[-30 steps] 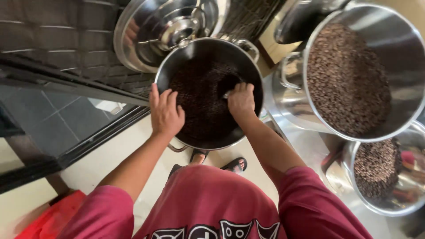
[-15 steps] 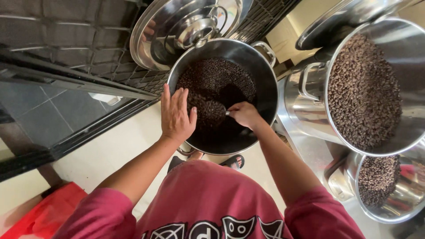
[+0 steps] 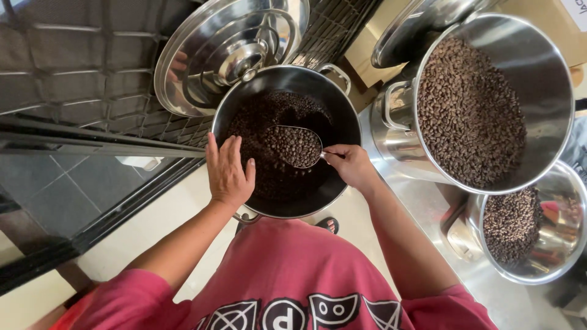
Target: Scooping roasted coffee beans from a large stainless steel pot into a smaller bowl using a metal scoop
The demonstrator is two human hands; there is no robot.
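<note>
A steel pot on the floor holds dark roasted coffee beans. My right hand grips the handle of a metal scoop heaped with beans and held level above the beans inside the pot. My left hand rests flat on the pot's near left rim with its fingers spread, holding nothing.
A steel lid leans behind the pot against a dark tiled wall. To the right stands a larger pot full of lighter beans, with a smaller bowl of beans below it. A second lid lies at the back.
My right hand has lifted the scoop out of the beans, now full. My left hand slid a little along the rim. The view has shifted closer.
</note>
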